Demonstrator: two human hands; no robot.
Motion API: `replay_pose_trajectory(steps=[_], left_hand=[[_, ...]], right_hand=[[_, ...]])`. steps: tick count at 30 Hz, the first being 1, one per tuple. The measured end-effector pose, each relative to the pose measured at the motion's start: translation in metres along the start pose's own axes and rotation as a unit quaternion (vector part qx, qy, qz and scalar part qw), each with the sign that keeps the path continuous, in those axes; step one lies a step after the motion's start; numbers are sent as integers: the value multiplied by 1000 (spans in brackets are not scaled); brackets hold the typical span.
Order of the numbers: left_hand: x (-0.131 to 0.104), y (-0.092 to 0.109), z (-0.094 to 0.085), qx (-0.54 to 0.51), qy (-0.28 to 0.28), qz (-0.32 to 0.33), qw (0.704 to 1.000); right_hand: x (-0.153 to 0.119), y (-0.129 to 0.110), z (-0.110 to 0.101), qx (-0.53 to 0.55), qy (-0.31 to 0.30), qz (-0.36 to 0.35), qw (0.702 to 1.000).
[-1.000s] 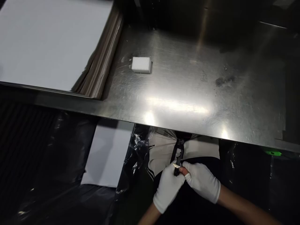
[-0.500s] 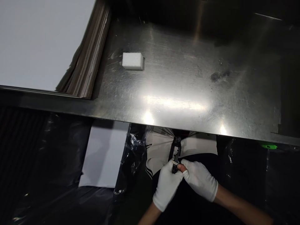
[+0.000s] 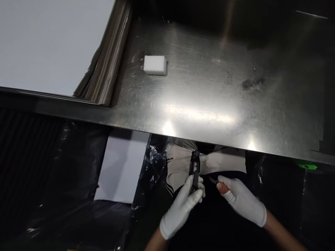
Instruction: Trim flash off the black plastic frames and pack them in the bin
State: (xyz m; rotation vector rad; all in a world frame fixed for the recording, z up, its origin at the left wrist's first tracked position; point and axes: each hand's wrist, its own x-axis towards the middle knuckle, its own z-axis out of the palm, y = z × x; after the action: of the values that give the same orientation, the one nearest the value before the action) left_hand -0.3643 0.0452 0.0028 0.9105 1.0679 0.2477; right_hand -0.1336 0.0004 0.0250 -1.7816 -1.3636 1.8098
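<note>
My left hand (image 3: pixel 183 204), in a white glove, is closed around the lower end of a long, narrow black part (image 3: pixel 195 169) with openings along it. The part points up toward the table edge. My right hand (image 3: pixel 239 198) wears a white glove too, with the thumb bare. It pinches a thin, dark pointed blade (image 3: pixel 214 180), whose tip aims left at the black part without touching it. The blade's other end is hidden in the fingers. Both hands are over my lap, below the table's front edge.
A scratched metal table (image 3: pixel 199 87) lies ahead, bearing a white foam block (image 3: pixel 154 65). At the left is a stack of sheets (image 3: pixel 115 52) topped in white. Below the edge are a white sheet (image 3: pixel 121 167), black plastic sheeting (image 3: pixel 75 157) and a green object (image 3: pixel 309 166).
My hands were together at the black part; the right has drawn away to the right with the blade. The left still holds the part. The view has shifted slightly.
</note>
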Motion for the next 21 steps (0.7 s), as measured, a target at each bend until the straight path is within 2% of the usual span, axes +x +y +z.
replay_pose_trajectory(steps=[2,4,5,7,9,12,17,21], left_hand=[[-2,0,-5,8,-27,-5,1000],[-2,-3,-1,120,22,-4,993],[-1,-5,4,204,60,-3,977],[1,-9,17,355,118,3,927],[1,-12,29,442,139,15,886],[1,-14,36,489,150,38,859],[0,-13,35,525,160,42,835],[0,-14,36,543,167,54,821]], right_hand=[[-8,4,-5,22,-1,10,1000],[-13,7,-2,-1,-12,14,1000],[-14,7,2,-29,-18,17,999],[-14,8,11,-106,-23,24,994],[-12,8,19,-179,-20,35,983],[-9,7,25,-229,-15,47,972],[-8,7,28,-238,5,56,970],[-8,7,27,-268,-9,60,962]])
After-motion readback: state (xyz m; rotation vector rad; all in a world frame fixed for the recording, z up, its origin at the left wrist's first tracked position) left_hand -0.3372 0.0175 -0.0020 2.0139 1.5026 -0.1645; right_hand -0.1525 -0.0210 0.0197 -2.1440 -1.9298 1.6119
